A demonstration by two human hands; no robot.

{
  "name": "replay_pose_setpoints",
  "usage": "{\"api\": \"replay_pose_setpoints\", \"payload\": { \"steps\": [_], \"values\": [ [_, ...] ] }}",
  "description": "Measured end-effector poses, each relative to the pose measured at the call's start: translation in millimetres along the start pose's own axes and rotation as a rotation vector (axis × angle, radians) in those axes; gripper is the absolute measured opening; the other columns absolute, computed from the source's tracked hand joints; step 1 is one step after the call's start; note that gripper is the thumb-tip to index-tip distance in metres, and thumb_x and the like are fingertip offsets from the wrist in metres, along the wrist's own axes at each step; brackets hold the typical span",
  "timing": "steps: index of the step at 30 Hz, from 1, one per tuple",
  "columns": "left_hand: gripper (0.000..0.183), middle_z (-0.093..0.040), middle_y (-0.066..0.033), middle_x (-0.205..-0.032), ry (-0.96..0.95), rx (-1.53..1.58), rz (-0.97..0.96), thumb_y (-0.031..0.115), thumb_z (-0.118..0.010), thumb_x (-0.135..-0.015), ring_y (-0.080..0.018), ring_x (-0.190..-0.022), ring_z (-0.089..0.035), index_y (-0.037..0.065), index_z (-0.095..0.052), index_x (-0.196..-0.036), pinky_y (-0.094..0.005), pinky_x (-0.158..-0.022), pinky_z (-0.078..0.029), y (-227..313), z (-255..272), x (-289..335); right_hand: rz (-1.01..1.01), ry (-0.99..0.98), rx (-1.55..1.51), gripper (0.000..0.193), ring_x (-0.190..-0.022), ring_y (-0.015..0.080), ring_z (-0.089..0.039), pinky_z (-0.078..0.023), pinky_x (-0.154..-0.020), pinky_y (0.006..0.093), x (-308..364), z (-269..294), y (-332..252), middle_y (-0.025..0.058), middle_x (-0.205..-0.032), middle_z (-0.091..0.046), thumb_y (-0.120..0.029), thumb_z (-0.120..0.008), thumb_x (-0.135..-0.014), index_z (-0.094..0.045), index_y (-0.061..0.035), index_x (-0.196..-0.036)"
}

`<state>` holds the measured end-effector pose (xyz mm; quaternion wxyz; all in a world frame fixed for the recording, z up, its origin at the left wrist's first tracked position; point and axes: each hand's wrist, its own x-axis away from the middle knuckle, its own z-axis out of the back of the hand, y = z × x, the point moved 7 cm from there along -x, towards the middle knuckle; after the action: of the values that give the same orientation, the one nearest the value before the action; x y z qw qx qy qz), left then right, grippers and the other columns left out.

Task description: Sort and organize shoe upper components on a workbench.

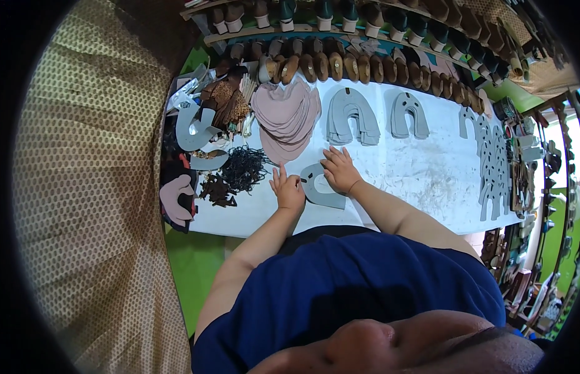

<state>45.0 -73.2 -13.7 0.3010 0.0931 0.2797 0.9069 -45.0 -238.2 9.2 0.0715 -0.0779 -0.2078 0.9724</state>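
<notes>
Between the two bare hands, on the white-covered table (396, 168), lies a flat grey U-shaped piece (326, 197). Its rounded bend points toward the left hand (290, 192), its open side faces the right hand's forearm, and its long axis runs roughly crosswise to the person, the nearer arm slanting slightly toward the body. A small dark strip (303, 181) sits at the bend, beside the left thumb. The left hand's other fingers are extended; whether thumb and forefinger pinch anything cannot be told. The right hand (341, 171) is open, palm down, over the piece's farther arm. Left of the left hand sits a tangled black heap of thin strips (245, 168).
</notes>
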Motion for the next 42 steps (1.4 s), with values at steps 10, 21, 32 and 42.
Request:
{"api": "replay_pose_setpoints", "payload": {
  "steps": [10,21,32,42],
  "values": [
    [0.066,-0.017,-0.0164,-0.161,-0.309,-0.398,-0.542,0.037,-0.053,-0.092,-0.0329,-0.149,-0.013,0.007,-0.035,-0.148,-0.0635,-0.114,-0.004,46,-1,28,-0.021,-0.013,-0.011,0.042,-0.143,0.0327,-0.028,-0.013,-0.118,0.0539,-3,1,-2,0.0129,-0.146,-0.042,-0.028,-0.053,-0.092,-0.054,-0.0083,-0.129],
    [0.075,-0.016,-0.0163,-0.161,-0.418,-0.306,-0.429,0.038,-0.052,-0.093,-0.0307,-0.149,-0.013,0.003,-0.022,-0.152,-0.0595,-0.117,-0.001,35,-1,22,-0.019,0.024,0.022,0.045,-0.142,0.0322,-0.031,-0.016,-0.118,0.0517,-2,2,0,0.0136,-0.145,-0.045,-0.030,-0.056,-0.090,-0.056,-0.0072,-0.128],
    [0.090,-0.003,-0.0219,-0.161,-0.178,-0.366,-0.057,0.040,-0.057,-0.089,-0.0396,-0.149,-0.003,-0.003,-0.010,-0.153,-0.0600,-0.116,0.002,-102,87,55,-0.039,0.064,0.035,0.041,-0.139,0.0328,-0.034,-0.019,-0.118,0.0502,-1,-1,-2,0.0122,-0.143,-0.047,-0.028,-0.056,-0.090,-0.058,-0.0070,-0.125],
    [0.096,-0.006,-0.0166,-0.163,0.029,-0.420,0.062,0.049,-0.057,-0.084,-0.0373,-0.150,-0.003,0.005,-0.011,-0.155,-0.0648,-0.113,0.000,-167,129,79,-0.336,0.425,-0.078,0.032,-0.133,0.0387,-0.040,-0.023,-0.110,0.0620,-22,-9,-35,0.0188,-0.142,-0.044,-0.023,-0.066,-0.083,-0.064,-0.0138,-0.114]
  ]
}}
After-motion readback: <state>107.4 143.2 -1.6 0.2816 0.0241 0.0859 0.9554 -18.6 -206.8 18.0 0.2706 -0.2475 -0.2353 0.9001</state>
